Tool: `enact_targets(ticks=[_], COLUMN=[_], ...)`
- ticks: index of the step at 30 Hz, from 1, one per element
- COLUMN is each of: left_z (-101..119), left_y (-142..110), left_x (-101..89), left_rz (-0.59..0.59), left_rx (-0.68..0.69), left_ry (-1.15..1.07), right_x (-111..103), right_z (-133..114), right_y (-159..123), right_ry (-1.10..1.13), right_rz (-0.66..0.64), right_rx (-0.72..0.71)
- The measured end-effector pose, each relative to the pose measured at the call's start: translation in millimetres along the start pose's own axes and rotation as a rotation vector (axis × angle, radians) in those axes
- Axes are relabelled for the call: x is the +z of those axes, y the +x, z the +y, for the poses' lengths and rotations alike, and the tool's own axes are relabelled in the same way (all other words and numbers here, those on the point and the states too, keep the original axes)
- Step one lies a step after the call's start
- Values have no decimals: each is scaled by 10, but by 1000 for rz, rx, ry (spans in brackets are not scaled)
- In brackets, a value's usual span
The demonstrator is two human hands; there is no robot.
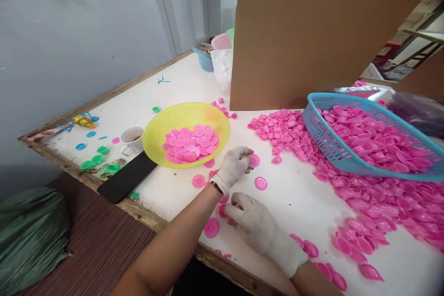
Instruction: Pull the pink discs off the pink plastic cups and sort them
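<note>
My left hand (234,169), in a white glove with bare fingertips, pinches a small pink toy saucer (255,160) above the white table. Just below it another pink saucer (261,183) lies flat. Closer to the table's front edge is my right hand (258,224), gloved the same way, its fingers curled in. At its fingertips is a pink saucer (222,211), partly covered; the grip is only partly visible. More loose saucers lie left of the hands, one (211,227) near the edge. A yellow bowl (156,134) behind my left hand holds many pink saucers.
On the right, a blue basket (333,148) full of pink pieces stands amid a heap of small pink cups (287,129). A tall cardboard sheet (298,32) rises behind. At left are a white mug (132,135), a black phone-like slab (128,178) and green pieces (97,159).
</note>
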State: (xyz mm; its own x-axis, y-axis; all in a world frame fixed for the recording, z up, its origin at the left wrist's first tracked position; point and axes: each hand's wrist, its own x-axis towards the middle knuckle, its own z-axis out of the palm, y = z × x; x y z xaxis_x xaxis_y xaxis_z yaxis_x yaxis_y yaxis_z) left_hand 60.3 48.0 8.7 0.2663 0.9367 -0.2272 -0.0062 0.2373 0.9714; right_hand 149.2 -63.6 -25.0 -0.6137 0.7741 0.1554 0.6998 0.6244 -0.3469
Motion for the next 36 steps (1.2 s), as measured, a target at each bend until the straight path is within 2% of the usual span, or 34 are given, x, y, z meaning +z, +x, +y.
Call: enact_targets(ticks=[3,5,7,9,12,14,18,21,26,29,36], left_z=[9,18,32,49,60,51,29,29,10,-7,7], left_y=[-9,-12,-19,-36,-80,-112,-148,-150,-156,-171,-196], left_x=[15,15,10,7,15,29,36,15,4,24,42], left_rz=[-22,-19,-16,-28,-89,-179,-442,-537,-543,-515,-543], left_rx=[-12,-29,-49,-63,-82,-97,-126,-176,-191,-224,-317], left_ry=[15,18,19,27,46,18,-140,-242,-283,-311,-391], right_x=[59,14,-93,-220,-359,-394,-381,-365,-386,-423,-567], right_z=[6,43,109,219,445,582,715,737,771,783,757], right_y=[53,40,-16,-97,-206,-243,-252,-262,-311,-328,-362], right_ry=[-60,-3,117,212,187,127,91,105,169,197,165], right_rz=[-51,-63,-9,150,468,575,535,550,559,535,492], right_rx=[-23,-19,23,90,218,285,319,329,303,258,125])
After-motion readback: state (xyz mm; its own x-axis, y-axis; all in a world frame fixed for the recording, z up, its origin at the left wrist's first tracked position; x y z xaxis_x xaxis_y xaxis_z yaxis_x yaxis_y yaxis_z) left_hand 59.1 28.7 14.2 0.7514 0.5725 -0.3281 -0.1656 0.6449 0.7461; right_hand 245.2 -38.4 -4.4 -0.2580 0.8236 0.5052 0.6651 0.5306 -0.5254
